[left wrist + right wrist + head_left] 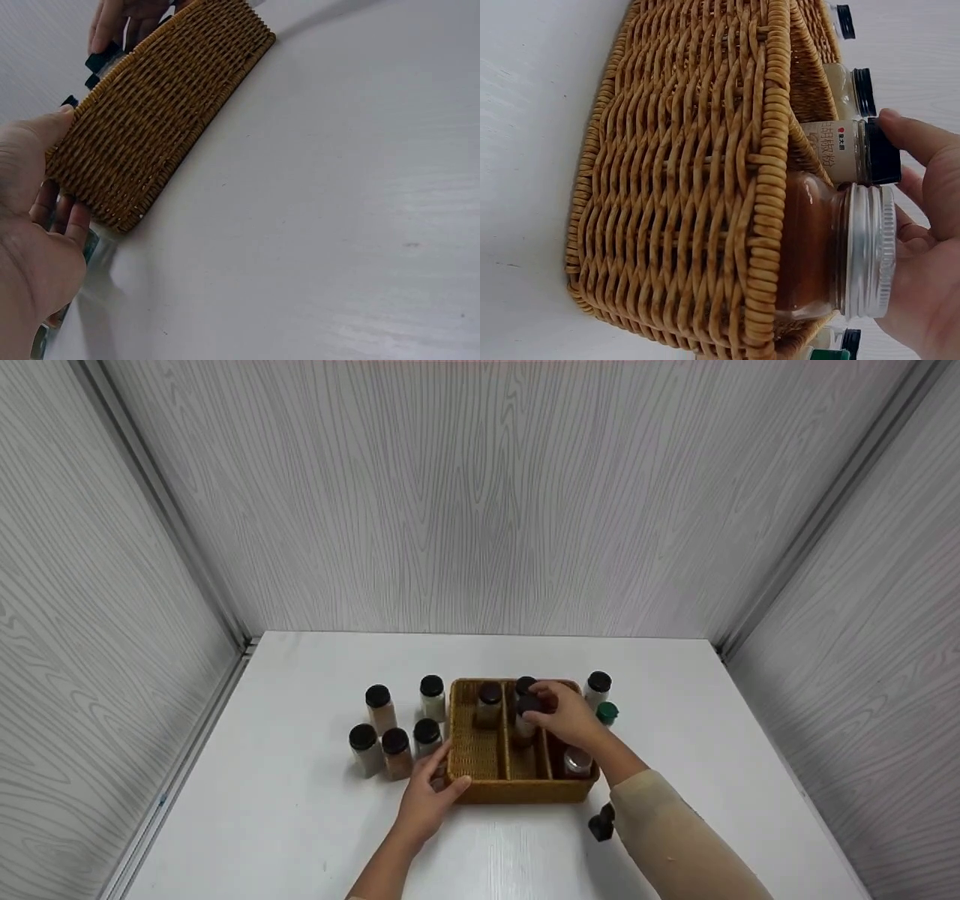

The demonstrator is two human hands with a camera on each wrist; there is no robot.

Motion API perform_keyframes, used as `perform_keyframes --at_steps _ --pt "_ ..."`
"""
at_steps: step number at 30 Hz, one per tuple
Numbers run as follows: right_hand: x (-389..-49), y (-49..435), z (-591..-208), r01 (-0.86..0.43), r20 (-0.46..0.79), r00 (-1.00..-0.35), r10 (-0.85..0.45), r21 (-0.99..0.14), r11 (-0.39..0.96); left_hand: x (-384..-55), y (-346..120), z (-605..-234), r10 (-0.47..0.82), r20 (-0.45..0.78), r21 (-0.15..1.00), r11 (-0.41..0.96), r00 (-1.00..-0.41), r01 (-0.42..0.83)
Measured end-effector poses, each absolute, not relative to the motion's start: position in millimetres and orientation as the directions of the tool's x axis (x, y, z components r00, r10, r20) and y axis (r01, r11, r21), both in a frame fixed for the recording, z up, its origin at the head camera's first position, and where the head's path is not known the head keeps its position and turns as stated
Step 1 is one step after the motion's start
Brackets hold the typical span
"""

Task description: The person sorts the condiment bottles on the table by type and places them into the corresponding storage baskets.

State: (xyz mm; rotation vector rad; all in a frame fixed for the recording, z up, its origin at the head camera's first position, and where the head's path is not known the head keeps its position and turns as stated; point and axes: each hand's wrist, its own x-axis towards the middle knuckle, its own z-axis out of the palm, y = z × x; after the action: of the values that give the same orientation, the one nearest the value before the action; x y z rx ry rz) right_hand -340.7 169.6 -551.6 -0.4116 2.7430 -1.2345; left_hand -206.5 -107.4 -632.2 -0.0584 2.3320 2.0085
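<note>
Soft, even light brightens the white bench [300, 832]. Faint shadows fall beside the basket [157, 124]; the silver lid [870, 251] glints.

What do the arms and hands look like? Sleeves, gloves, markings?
Left hand and right hand are both bare: no gloves, rings or watch visible. The right arm wears a plain beige sleeve, ending on the forearm short of the wrist. The left forearm is bare almost to the head view's bottom edge. No cables visible on either.
</note>
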Motion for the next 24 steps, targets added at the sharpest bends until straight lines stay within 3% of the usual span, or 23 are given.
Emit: perform_keyframes --at_steps 24 --pt "-325 183 -553 -0.219 0.046 -0.944 -0.327 -0.828 0.517 -207 -107 -632 0.009 -0.071 0.985 0.158 -0.997 -0.069"
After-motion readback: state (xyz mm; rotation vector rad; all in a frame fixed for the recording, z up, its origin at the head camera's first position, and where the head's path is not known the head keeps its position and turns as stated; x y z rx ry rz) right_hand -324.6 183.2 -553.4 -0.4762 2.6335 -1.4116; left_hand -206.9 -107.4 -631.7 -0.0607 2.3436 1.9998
